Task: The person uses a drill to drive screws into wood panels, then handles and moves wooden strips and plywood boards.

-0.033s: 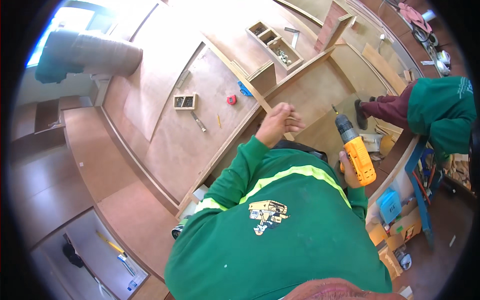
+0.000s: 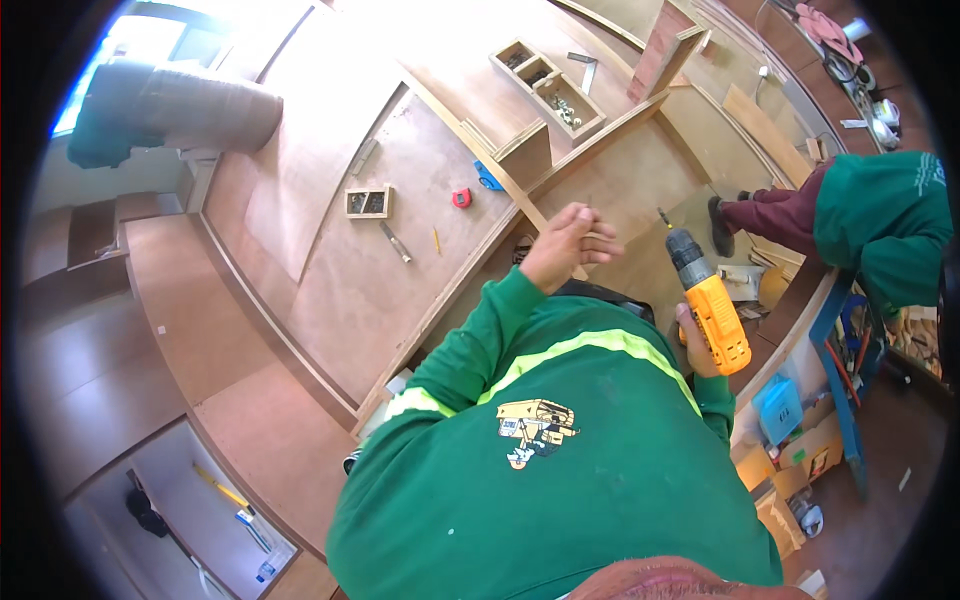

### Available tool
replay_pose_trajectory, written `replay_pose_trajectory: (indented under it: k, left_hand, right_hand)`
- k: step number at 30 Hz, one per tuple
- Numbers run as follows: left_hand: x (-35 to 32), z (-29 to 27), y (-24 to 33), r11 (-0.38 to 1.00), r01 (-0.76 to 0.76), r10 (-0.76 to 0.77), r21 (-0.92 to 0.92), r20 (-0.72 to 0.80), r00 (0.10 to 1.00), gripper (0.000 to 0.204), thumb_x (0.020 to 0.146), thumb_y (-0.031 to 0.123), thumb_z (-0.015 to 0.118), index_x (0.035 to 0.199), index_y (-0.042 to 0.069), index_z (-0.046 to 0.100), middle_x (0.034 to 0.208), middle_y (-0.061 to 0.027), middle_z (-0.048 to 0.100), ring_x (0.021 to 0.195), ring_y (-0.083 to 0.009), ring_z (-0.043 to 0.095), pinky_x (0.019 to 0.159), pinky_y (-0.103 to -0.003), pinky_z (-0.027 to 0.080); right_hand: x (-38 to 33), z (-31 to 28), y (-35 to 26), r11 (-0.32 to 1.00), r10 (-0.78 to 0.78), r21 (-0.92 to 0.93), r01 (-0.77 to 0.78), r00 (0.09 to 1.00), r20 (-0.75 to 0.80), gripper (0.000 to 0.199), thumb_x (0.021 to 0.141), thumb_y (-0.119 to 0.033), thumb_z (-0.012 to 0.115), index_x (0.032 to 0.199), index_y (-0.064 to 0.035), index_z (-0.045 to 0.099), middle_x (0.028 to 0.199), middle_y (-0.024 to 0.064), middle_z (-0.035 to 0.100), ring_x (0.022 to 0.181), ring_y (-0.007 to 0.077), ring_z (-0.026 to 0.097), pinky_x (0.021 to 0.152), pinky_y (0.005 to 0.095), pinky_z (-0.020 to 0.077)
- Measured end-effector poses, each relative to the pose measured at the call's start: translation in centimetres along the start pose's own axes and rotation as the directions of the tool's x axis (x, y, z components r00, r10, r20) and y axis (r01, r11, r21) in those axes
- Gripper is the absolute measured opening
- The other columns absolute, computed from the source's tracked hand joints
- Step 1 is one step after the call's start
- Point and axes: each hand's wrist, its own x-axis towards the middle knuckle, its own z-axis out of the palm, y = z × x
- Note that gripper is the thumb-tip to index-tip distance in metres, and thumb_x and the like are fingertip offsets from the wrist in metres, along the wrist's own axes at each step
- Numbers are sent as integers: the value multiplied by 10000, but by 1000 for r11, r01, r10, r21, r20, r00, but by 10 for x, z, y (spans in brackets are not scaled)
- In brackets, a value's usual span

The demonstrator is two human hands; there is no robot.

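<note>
A yellow and black cordless drill [image 2: 718,322] is gripped by my right hand [image 2: 696,342], its body tilted and the bit pointing up and away. In front of my chest is my left hand [image 2: 566,250], thumb and fingers drawn together. Anything between those fingertips is too small to make out. My left hand hovers by the edge of a wooden panel frame [image 2: 478,262], apart from the drill.
On the panel lie a divided wooden box [image 2: 369,203], a red tape measure [image 2: 461,198], a chisel-like tool [image 2: 396,243] and a pencil [image 2: 436,240]. Farther off is a longer screw box [image 2: 550,90]. A co-worker in green [image 2: 880,215] stands at right, near a blue sawhorse-like frame [image 2: 850,430].
My left hand has shifted slightly to the right, toward the drill. The drill in my right hand has tilted a little to the left.
</note>
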Motion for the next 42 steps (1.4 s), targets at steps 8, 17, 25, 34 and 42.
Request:
replay_pose_trajectory:
  k: [8,17,25,34,42]
  left_hand:
    - [38,56,-36,902,128,-79,-411,135,988,169,1029,194,537,1135,68,576,1032,-61,647,883,-194,664,834,-330,556]
    - [23,50,-25,865,194,-119,-462,187,975,197,1014,222,579,1119,57,593,899,-29,629,879,-163,645,779,-262,571]
    - [12,62,-42,862,203,-114,-464,213,970,206,1002,234,599,1107,58,618,976,-57,627,921,-167,637,829,-268,564]
    - [5,64,-51,860,146,-66,-489,177,982,219,1016,265,572,1124,76,596,983,-57,630,934,-169,632,857,-292,551]
    - [44,62,-56,863,22,21,-505,79,997,242,1043,332,509,1152,119,545,984,-16,601,918,-169,591,885,-344,493]
  right_hand:
    - [-7,-12,-36,875,-374,-270,402,915,153,308,713,-80,789,992,-25,671,881,129,669,752,335,673,685,374,544]
    - [-22,-11,-46,899,-369,-230,374,927,65,185,754,-24,738,915,-22,648,814,99,616,705,269,618,666,349,496]
    - [-33,-18,-37,930,-321,-175,324,946,51,206,757,-59,765,930,-34,657,815,109,621,718,298,626,660,370,490]
    - [-32,-10,-38,899,-376,-220,379,925,60,168,773,-77,766,896,-41,657,831,117,634,706,305,621,630,383,476]
    - [-8,21,-32,953,-238,-184,242,970,42,181,890,-197,738,967,-49,668,784,19,624,733,120,612,628,305,468]
